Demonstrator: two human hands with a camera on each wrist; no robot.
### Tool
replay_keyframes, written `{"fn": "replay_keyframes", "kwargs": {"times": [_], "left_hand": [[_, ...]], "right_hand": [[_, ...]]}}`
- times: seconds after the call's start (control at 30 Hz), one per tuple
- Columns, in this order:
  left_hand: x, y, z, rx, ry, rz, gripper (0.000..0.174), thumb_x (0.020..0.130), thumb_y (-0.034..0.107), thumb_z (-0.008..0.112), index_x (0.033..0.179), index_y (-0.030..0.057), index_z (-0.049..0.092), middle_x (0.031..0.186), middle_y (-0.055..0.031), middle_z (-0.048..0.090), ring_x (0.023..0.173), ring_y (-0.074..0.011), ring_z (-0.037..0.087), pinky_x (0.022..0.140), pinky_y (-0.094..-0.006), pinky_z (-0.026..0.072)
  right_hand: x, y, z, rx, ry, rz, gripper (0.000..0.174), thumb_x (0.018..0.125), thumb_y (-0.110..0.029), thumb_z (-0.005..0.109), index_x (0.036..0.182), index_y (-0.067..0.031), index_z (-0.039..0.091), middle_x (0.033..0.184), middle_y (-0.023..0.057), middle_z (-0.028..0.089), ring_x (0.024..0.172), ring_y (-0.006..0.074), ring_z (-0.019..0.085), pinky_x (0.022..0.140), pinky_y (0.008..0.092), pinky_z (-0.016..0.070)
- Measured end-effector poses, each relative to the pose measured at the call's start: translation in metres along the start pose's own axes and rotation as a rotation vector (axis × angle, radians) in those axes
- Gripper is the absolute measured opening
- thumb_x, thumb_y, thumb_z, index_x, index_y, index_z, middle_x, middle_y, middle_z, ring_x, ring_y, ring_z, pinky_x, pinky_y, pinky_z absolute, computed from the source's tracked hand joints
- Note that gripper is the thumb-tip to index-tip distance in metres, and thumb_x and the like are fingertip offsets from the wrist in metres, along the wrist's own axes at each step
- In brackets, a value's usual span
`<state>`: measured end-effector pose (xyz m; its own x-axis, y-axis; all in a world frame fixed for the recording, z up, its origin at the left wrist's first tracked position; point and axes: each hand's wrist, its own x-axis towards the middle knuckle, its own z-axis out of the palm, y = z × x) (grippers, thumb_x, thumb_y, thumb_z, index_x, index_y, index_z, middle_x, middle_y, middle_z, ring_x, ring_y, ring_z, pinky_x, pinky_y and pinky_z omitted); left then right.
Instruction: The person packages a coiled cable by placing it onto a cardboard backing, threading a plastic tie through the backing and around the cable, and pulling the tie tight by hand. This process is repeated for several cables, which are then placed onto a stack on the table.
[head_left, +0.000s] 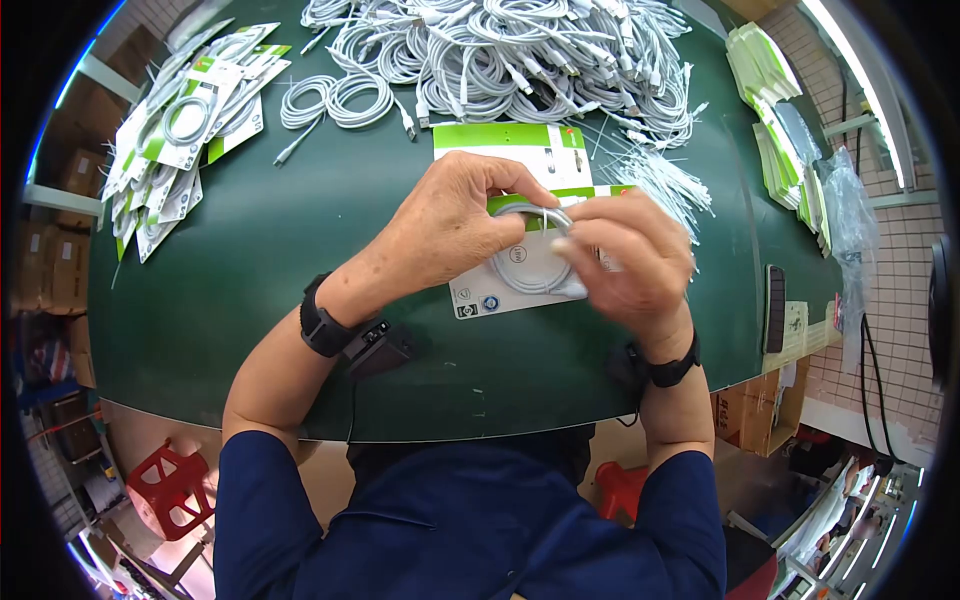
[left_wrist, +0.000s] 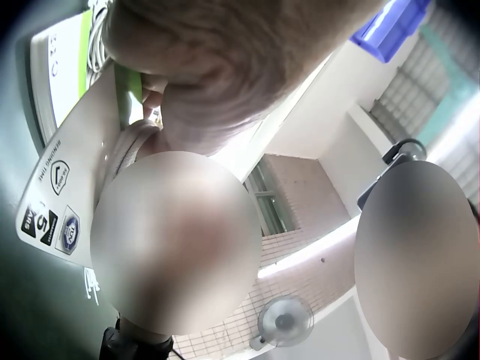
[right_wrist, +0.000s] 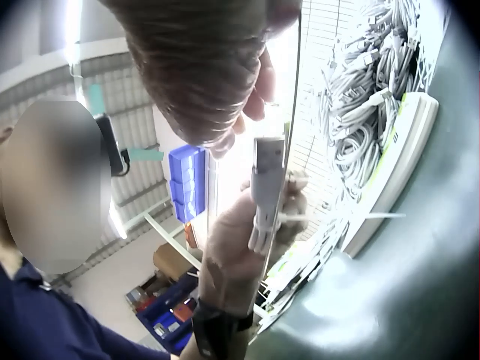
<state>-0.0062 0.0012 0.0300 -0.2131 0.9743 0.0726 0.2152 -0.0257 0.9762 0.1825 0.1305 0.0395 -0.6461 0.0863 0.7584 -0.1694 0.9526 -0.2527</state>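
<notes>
A printed packaging card (head_left: 478,297) with a green top carries a coiled white cable (head_left: 505,272). In the left wrist view the card (left_wrist: 82,161) stands tilted above the table. My left hand (head_left: 455,220) pinches the coil at its upper edge between thumb and fingers, beside a thin white tie (head_left: 543,218). My right hand (head_left: 640,255), partly blurred, has its bent fingers at the coil's upper right side; I cannot tell whether they grip anything. A USB plug (right_wrist: 268,157) on the card shows in the right wrist view, with a tie tail (right_wrist: 379,216) sticking out below.
Behind the hands lies another card (head_left: 480,138), below a large heap of coiled cables (head_left: 530,60). Loose white ties (head_left: 660,190) spread at the right. Carded cables (head_left: 185,125) pile up at the left; blank cards (head_left: 765,75) stack at the far right, near a plastic bag (head_left: 850,215).
</notes>
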Motion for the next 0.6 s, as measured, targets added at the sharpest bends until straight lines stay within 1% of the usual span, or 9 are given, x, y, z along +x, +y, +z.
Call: {"fn": "replay_keyframes", "kwargs": {"times": [0.03,0.1,0.2,0.23,0.33,0.4,0.43,0.5,0.6], "left_hand": [[0.000,0.000,-0.002,-0.002,-0.005,-0.003,0.039,0.080,-0.006,0.058,0.111,-0.0018,0.081,0.097,-0.0066,0.077,0.086,-0.0077,0.066,0.080,-0.0251,0.0568],[0.000,0.004,-0.005,-0.026,-0.011,-0.008,0.039,0.080,-0.007,0.058,0.111,-0.0023,0.081,0.100,-0.0083,0.077,0.088,-0.0085,0.067,0.082,-0.0248,0.0572],[-0.002,0.013,-0.010,-0.092,-0.026,-0.024,0.039,0.080,-0.008,0.058,0.111,-0.0039,0.080,0.104,-0.0108,0.078,0.092,-0.0102,0.070,0.084,-0.0247,0.0582],[-0.001,0.016,-0.012,-0.118,-0.032,-0.028,0.039,0.080,-0.008,0.058,0.111,-0.0046,0.080,0.106,-0.0117,0.078,0.094,-0.0109,0.071,0.084,-0.0247,0.0585],[-0.003,0.024,-0.014,-0.248,-0.034,-0.010,0.038,0.080,-0.010,0.057,0.112,-0.0055,0.079,0.108,-0.0128,0.078,0.099,-0.0122,0.072,0.088,-0.0254,0.0591],[-0.002,0.022,-0.014,-0.224,-0.039,-0.012,0.038,0.081,-0.011,0.057,0.112,-0.0058,0.078,0.109,-0.0129,0.078,0.101,-0.0128,0.073,0.090,-0.0257,0.0592],[-0.002,0.020,-0.014,-0.213,-0.041,-0.016,0.038,0.081,-0.011,0.057,0.112,-0.0059,0.078,0.110,-0.0129,0.078,0.102,-0.0131,0.073,0.090,-0.0258,0.0593],[-0.002,0.017,-0.014,-0.209,-0.043,-0.005,0.038,0.082,-0.011,0.057,0.112,-0.0056,0.078,0.110,-0.0126,0.078,0.102,-0.0129,0.073,0.091,-0.0257,0.0590],[-0.001,0.015,-0.013,-0.192,-0.046,0.013,0.037,0.083,-0.011,0.058,0.112,-0.0048,0.078,0.111,-0.0118,0.078,0.103,-0.0125,0.073,0.092,-0.0253,0.0587]], "right_hand": [[0.002,0.004,-0.004,0.039,0.081,0.023,0.014,0.086,0.002,0.076,0.095,-0.0067,0.070,0.096,0.0077,0.075,0.075,0.0198,0.068,0.064,0.0313,0.0543],[-0.004,0.019,-0.013,0.038,0.245,0.184,0.012,0.095,0.001,0.074,0.106,-0.0022,0.071,0.101,0.0123,0.077,0.080,0.0158,0.071,0.069,0.0266,0.0559],[-0.008,0.034,-0.019,0.309,0.421,0.653,0.017,0.096,-0.002,0.074,0.113,0.0002,0.070,0.104,0.0093,0.077,0.083,0.0109,0.069,0.071,0.0237,0.0564],[-0.008,0.038,-0.021,0.341,0.312,0.756,0.018,0.100,0.000,0.068,0.118,0.0033,0.069,0.108,0.0083,0.075,0.090,0.0105,0.070,0.083,0.0249,0.0573],[-0.008,0.027,-0.008,0.542,0.032,0.747,0.028,0.098,-0.005,0.074,0.123,0.0024,0.068,0.109,0.0092,0.077,0.091,0.0127,0.073,0.081,0.0251,0.0597],[-0.043,0.045,0.010,0.995,-0.123,0.864,0.036,0.096,-0.011,0.077,0.128,0.0016,0.067,0.112,0.0076,0.076,0.096,0.0146,0.074,0.086,0.0261,0.0602],[-0.049,0.045,0.017,1.134,-0.125,0.902,0.036,0.095,-0.011,0.077,0.127,0.0016,0.068,0.111,0.0075,0.076,0.096,0.0145,0.074,0.086,0.0262,0.0601],[-0.052,0.037,0.024,1.268,-0.075,0.935,0.035,0.095,-0.012,0.077,0.126,0.0014,0.068,0.110,0.0073,0.076,0.094,0.0145,0.073,0.084,0.0265,0.0598],[-0.047,0.028,0.026,1.291,0.002,0.933,0.034,0.094,-0.013,0.078,0.124,0.0012,0.069,0.108,0.0069,0.076,0.092,0.0144,0.073,0.082,0.0268,0.0594]]}}
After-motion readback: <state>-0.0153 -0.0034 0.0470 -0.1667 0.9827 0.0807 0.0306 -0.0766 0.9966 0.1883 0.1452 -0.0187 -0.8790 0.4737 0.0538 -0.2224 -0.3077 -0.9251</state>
